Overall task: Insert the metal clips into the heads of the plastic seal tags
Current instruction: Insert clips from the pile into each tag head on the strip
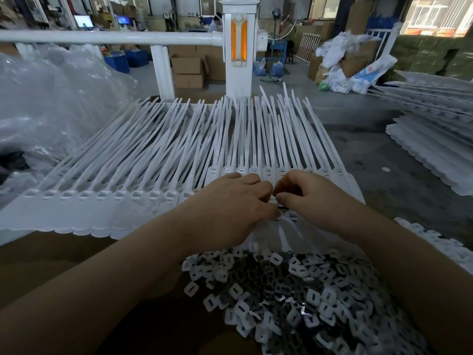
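- The left hand (pixel 231 201) lies palm down on a strip of white plastic seal tags (pixel 256 160), its fingers bent and close together, the tips pressing at the tag heads (pixel 268 172); what, if anything, they pinch cannot be told.
- The right hand (pixel 304 194) sits just beside it, its fingers curled inward with thumb and forefinger drawn together over the same strip; a small dark piece shows between the two hands, too small to name.
- The tags lie in joined rows on the brown work surface (pixel 51 254), heads toward the person and long tails fanned away toward a white rail (pixel 107 38).
- A second strip of tags (pixel 76 201) lies to the left, its heads in one line.
- A loose heap of metal clips (pixel 294 290) lies near the person between the forearms, flat squarish pieces with a slot in each, some pale and some dark grey.
- Clear plastic bags (pixel 51 93) are piled at the left; their contents cannot be made out.
- Open cardboard boxes (pixel 189 70) stand on the floor beyond the rail, and blue crates (pixel 128 60) are behind them; what they hold is not visible.
- More stacked tag strips (pixel 435 129) lie at the right.
- No writing or brand can be read.
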Available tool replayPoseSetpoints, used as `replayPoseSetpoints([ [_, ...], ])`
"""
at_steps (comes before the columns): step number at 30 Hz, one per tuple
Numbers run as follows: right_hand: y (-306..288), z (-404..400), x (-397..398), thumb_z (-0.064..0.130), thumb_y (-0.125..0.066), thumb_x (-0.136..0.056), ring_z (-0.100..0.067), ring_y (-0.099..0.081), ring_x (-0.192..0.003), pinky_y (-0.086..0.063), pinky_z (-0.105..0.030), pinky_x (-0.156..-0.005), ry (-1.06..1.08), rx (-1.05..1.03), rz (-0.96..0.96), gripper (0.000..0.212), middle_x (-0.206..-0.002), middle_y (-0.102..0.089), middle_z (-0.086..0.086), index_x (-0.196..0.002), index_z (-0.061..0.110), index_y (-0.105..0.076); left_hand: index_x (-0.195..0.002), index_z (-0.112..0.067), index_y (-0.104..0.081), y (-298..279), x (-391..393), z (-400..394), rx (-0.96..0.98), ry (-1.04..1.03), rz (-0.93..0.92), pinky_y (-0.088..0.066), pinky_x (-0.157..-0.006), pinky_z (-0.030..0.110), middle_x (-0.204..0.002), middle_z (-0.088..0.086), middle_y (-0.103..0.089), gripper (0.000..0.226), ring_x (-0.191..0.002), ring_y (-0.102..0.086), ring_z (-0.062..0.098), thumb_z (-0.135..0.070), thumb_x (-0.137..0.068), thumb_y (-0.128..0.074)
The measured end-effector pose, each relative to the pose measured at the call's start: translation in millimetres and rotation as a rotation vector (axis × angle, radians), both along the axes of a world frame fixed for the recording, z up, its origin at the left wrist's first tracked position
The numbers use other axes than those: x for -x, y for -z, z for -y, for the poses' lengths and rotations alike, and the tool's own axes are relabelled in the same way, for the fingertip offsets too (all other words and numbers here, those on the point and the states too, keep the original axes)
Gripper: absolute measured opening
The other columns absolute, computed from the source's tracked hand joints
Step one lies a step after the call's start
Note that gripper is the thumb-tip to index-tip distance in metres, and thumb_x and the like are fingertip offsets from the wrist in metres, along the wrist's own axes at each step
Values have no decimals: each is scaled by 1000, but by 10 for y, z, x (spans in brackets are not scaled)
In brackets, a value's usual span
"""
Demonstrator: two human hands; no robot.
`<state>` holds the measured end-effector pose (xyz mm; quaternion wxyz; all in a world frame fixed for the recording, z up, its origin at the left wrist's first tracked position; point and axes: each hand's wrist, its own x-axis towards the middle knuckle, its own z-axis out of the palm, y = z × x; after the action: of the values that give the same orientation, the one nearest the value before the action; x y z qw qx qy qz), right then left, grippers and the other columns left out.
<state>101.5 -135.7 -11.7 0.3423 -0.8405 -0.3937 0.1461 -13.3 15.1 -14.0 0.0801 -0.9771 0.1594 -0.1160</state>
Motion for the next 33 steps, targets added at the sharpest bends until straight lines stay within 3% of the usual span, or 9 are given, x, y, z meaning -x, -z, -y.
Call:
replayPoseSetpoints([
  [5, 3, 19, -28, 19, -60, -93, -9, -66, -82, -55, -28, -75, -9, -33, -33, 11, -89, -68, 6, -89, 29, -62, -129, -37, -59, 3, 7, -50, 149, -83, -74, -42, -82, 32, -107, -4, -52, 46, -98, -47, 14, -27, -92, -33],
  [8, -25, 52, -35, 20, -63, -90, -2, -66, -76, -50, -17, -64, -39, -81, -30, 10, -82, -69, 8, -86, 29, -65, -125, -41, -63, 36, 6, -99, 301, -114, -73, -45, -80, 34, -106, -3, -52, 42, -98, -49, 14, -17, -94, -48],
  [11, -133, 111, -10, 22, -69, -86, 1, -63, -69, -47, -13, -59, -209, -75, 5, 9, -78, -70, 12, -82, 29, -69, -116, -36, -68, 69, 3, -136, 429, -125, -48, -43, -80, 30, -103, -6, -55, 35, -97, -49, 10, -13, -93, -55],
  [16, -238, 128, 161, 31, -76, -80, -5, -64, -77, -54, -31, -77, -570, 184, -4, 7, -83, -70, 15, -83, 36, -73, -106, -31, -73, 107, -25, -174, 614, -188, -41, -39, -76, 20, -104, -9, -55, 29, -87, -49, -1, -9, -92, -61],
  [23, -298, 89, 350, 31, -79, -77, -5, -62, -81, -49, -28, -75, -731, 266, -1, 18, -88, -68, 12, -93, 37, -74, -105, -30, -74, 107, 10, -160, 656, -182, -33, -42, -78, 21, -104, -9, -55, 26, -94, -54, 7, -11, -94, -60],
  [33, -288, 48, 427, 35, -78, -79, 0, -59, -81, -48, -14, -73, -687, 347, 113, 17, -88, -65, 13, -92, 35, -68, -107, -28, -74, 110, 15, -167, 660, -172, -32, -40, -78, 20, -104, -8, -55, 27, -95, -54, 9, -9, -94, -60],
])
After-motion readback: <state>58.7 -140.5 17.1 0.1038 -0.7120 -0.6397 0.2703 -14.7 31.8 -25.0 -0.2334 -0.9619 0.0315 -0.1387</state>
